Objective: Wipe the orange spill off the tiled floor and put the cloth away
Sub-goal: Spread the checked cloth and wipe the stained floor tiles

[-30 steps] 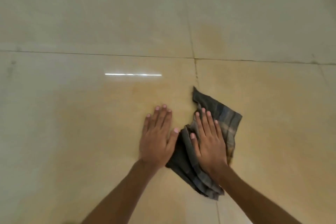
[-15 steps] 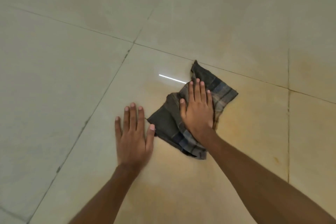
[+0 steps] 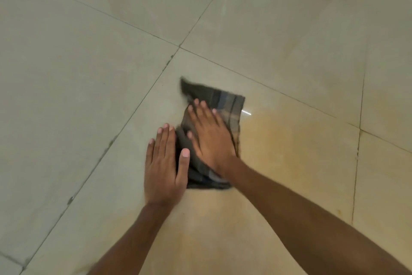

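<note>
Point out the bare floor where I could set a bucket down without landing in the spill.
Free: the dry tiles left of the left hand, and those beyond the cloth. Avoid the orange spill right of the cloth and toward the camera. Crowded: around the right hand, flat on the cloth.

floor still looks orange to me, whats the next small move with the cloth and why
Probably sweep the cloth to the right, into the orange film. The right hand lies flat on the cloth, which sits at the film's left edge, and the tile to its left looks clean. The left hand rests flat beside it, thumb on the cloth.
</note>
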